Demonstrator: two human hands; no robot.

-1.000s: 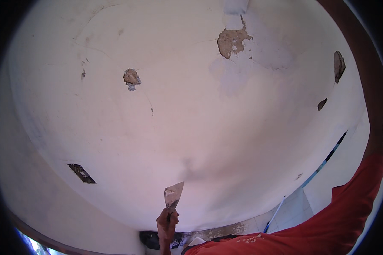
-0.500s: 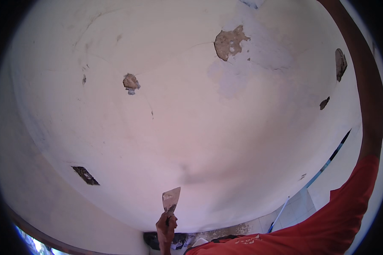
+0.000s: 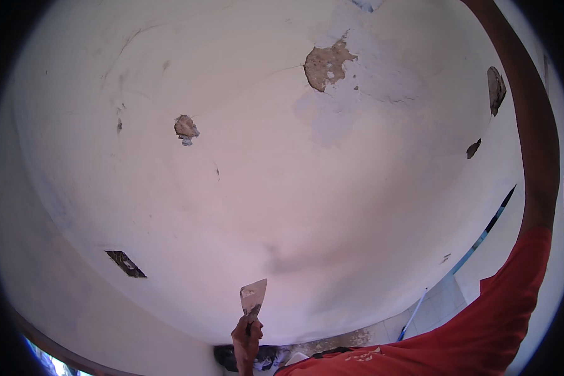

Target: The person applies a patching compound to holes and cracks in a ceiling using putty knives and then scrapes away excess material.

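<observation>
L hand [image 3: 247, 336] grips scraper [image 3: 253, 296], blade up; R hand off-frame, can't tell its grip.

Free air surrounds the scraper [image 3: 253, 296], wall [image 3: 250, 194] beyond.

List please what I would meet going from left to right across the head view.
Dark rectangular wall recess, small roundish brown hole, triangular grey metal scraper, large irregular brown patch, thin white-and-blue pole, small dark hole, tall brown hole.

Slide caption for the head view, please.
Left hand holding a scraper before a pale wall with chipped, bare patches; right arm extending beyond the frame's top.
</observation>
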